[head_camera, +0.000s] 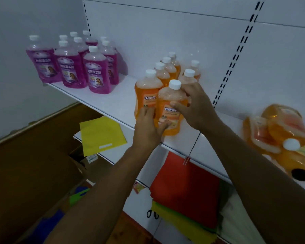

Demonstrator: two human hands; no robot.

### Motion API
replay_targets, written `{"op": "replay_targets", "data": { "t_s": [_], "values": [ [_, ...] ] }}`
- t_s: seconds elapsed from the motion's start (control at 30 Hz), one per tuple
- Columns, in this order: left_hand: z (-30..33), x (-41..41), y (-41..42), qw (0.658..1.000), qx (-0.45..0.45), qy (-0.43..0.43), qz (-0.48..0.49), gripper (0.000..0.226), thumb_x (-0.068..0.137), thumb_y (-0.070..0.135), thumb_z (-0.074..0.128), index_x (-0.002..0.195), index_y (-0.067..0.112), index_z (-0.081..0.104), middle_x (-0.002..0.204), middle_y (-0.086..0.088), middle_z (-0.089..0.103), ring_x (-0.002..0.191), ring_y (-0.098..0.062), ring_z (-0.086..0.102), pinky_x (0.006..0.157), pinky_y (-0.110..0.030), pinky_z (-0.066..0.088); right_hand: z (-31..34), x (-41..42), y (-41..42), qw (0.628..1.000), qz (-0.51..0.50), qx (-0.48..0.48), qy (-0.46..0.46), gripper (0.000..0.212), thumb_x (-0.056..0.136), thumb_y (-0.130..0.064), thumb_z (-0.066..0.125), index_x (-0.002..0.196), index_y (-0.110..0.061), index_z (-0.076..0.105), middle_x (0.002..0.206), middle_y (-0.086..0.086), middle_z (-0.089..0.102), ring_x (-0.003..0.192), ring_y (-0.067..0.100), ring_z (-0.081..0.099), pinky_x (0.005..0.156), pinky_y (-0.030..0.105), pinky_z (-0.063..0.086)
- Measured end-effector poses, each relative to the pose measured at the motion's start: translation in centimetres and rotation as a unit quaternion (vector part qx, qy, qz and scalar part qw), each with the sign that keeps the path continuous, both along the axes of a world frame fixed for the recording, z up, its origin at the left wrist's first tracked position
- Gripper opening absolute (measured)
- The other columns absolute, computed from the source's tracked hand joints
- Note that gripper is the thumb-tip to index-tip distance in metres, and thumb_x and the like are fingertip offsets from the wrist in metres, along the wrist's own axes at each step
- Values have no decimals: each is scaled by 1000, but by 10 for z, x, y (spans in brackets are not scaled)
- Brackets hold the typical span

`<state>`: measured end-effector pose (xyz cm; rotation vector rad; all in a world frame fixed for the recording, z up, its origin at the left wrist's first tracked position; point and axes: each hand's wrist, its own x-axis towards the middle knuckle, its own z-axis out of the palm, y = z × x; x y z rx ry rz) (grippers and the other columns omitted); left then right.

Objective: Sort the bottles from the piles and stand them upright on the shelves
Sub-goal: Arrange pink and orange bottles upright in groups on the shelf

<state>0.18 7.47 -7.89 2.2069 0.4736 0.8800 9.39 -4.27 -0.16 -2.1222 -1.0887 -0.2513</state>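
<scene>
bare shelf [125, 95] gap between purple bottles [74, 67], orange bottles [164, 80]

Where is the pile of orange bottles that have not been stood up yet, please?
In the head view, the pile of orange bottles lies on its side at the far right of the shelf, right of the standing orange bottles.
</scene>
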Motion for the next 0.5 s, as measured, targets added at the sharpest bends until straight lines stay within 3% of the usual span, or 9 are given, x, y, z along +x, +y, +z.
{"op": "replay_targets", "data": {
  "t_s": [0.13,0.3,0.4,0.5],
  "values": [
    [-2,0,-4,1000,-20,10,11,51,84,35,72,127,13,55,125,-6,57,111,-21,56,93,-39,50,-4,-5,2,1000,-17,16,-6,60,87,-28,68,139,-9,45,133,11,48,122,25,47,102,41,43],
    [-8,-9,-20,999,-16,29,34,46,83,21,72,122,10,50,121,-10,53,110,-24,52,85,-36,47,-10,-16,-2,997,-52,46,-20,60,88,-32,65,142,-15,43,140,5,47,128,24,45,102,46,43],
    [-15,-23,-53,995,51,-24,79,47,75,11,74,114,4,49,113,-17,49,109,-32,44,84,-34,36,-11,-17,-16,999,-39,13,-24,72,88,-34,65,148,-16,30,147,5,42,135,24,38,107,44,39],
    [-12,-16,-91,997,57,-52,-7,48,76,13,76,116,6,50,110,-12,53,104,-23,48,82,-28,36,-14,-7,-59,999,-42,-5,-34,72,89,-33,63,149,-14,28,148,6,40,137,23,35,110,41,35]
  ]
}}
